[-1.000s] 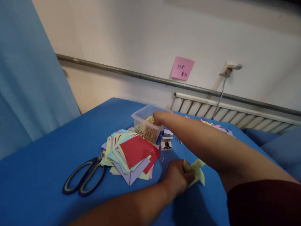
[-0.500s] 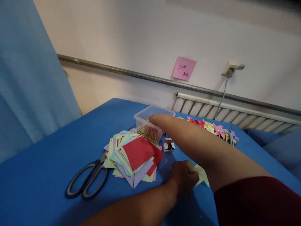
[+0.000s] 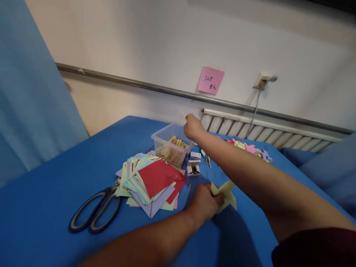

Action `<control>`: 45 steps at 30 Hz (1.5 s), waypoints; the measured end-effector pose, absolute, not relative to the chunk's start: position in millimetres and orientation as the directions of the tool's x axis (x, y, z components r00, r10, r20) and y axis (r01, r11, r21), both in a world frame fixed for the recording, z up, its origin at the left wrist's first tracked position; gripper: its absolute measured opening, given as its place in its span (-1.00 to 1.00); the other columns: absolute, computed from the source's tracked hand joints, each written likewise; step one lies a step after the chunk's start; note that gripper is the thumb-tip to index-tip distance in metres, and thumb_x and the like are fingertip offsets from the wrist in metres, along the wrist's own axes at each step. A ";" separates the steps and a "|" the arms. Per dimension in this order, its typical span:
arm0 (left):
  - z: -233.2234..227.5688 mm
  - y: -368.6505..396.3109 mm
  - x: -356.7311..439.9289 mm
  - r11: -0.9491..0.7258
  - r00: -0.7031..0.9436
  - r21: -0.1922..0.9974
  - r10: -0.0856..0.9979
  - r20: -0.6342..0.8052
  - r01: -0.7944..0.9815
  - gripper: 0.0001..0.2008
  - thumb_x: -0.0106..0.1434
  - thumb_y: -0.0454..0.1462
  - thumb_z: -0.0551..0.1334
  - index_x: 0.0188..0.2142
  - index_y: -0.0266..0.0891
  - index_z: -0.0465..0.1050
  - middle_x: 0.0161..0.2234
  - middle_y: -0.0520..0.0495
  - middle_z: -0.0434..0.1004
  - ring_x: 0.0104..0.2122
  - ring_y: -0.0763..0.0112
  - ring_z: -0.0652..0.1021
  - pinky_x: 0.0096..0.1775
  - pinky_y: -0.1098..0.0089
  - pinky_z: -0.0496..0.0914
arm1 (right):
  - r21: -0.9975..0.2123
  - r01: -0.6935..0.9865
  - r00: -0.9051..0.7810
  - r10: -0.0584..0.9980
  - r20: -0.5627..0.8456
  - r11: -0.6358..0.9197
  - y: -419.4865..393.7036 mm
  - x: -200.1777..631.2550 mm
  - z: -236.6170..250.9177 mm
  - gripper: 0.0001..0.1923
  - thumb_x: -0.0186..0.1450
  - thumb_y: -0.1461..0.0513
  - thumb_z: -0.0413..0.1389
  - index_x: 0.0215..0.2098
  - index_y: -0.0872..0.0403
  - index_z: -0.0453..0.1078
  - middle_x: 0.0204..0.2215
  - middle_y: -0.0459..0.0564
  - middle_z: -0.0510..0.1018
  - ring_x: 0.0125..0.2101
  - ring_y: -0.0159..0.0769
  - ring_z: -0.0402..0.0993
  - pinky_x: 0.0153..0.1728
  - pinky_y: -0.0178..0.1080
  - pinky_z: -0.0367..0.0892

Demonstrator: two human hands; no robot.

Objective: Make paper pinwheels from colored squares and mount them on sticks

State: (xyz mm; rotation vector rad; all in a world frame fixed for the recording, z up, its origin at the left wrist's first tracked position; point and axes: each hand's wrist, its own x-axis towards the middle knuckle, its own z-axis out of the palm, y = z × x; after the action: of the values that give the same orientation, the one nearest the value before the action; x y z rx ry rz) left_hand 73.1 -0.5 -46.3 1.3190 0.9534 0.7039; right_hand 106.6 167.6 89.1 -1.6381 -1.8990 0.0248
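Note:
My left hand [image 3: 206, 202] is closed on a pale yellow paper pinwheel [image 3: 227, 196], low over the blue cloth. My right hand [image 3: 193, 127] is raised just above the right rim of a clear plastic box [image 3: 160, 144]. A thin wooden stick [image 3: 183, 113] pokes up from its closed fingers. Inside the box lie many similar wooden sticks [image 3: 174, 150]. In front of the box stands a small open white carton [image 3: 193, 169] with dark shiny bits in it, probably pins. A stack of coloured paper squares [image 3: 157, 178] spreads left of my left hand, a red sheet on top.
Scissors [image 3: 96, 211] with dark handles lie on the left, blades partly under the paper. Finished pinwheels [image 3: 251, 149] are lined up at the back right, partly behind my right forearm. A radiator [image 3: 267, 129] and a wall rail [image 3: 133, 83] run behind the blue-covered table [image 3: 41, 207].
My right hand has come up out of the plastic box with a stick. My left hand keeps the yellow pinwheel, which now shows more. The view has shifted slightly.

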 end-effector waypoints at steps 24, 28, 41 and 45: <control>-28.2 19.3 70.2 0.194 0.252 0.967 0.956 -0.149 -0.167 -0.74 -0.10 -0.16 0.37 -0.53 -0.33 0.44 -0.62 -0.04 0.45 -0.61 0.41 0.42 -0.55 0.43 0.23 | -0.929 -0.352 0.024 0.991 -0.135 -0.118 -42.1 184.9 -40.9 -0.63 0.16 -0.04 0.12 -0.38 0.11 0.31 -0.67 -0.22 0.38 -0.81 -0.57 0.14 -0.82 -0.47 -0.01; -27.2 20.3 70.4 0.222 0.289 0.960 0.943 -0.167 -0.172 -0.75 -0.10 -0.18 0.38 -0.53 -0.33 0.43 -0.64 -0.02 0.43 -0.63 0.45 0.39 -0.57 0.44 0.20 | -0.910 -0.394 0.016 0.990 -0.144 -0.126 -40.1 186.0 -44.6 -0.66 0.16 -0.02 0.13 -0.39 0.11 0.32 -0.67 -0.21 0.38 -0.81 -0.57 0.14 -0.82 -0.46 -0.03; -32.1 20.5 69.3 0.230 0.325 0.960 0.931 -0.169 -0.160 -0.75 -0.03 -0.17 0.36 -0.52 -0.32 0.42 -0.62 -0.02 0.43 -0.64 0.49 0.36 -0.58 0.46 0.17 | -0.900 -0.408 0.026 0.984 -0.177 -0.151 -42.1 186.7 -38.3 -0.64 0.13 -0.02 0.17 -0.43 0.12 0.32 -0.66 -0.19 0.39 -0.78 -0.56 0.18 -0.80 -0.47 0.03; -32.1 19.7 69.1 0.209 0.326 0.965 0.934 -0.149 -0.157 -0.75 -0.02 -0.16 0.35 -0.52 -0.32 0.41 -0.63 0.00 0.41 -0.66 0.51 0.34 -0.59 0.46 0.15 | -0.901 -0.405 0.031 0.983 -0.181 -0.153 -41.9 186.8 -37.6 -0.65 0.10 -0.01 0.19 -0.44 0.11 0.31 -0.66 -0.19 0.39 -0.79 -0.56 0.18 -0.80 -0.46 0.02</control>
State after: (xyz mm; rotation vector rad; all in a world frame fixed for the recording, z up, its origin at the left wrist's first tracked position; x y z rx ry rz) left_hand 69.1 19.7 -32.1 1.0749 0.9244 0.9322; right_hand 186.8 -41.9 -37.6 -1.0457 -0.7651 1.4488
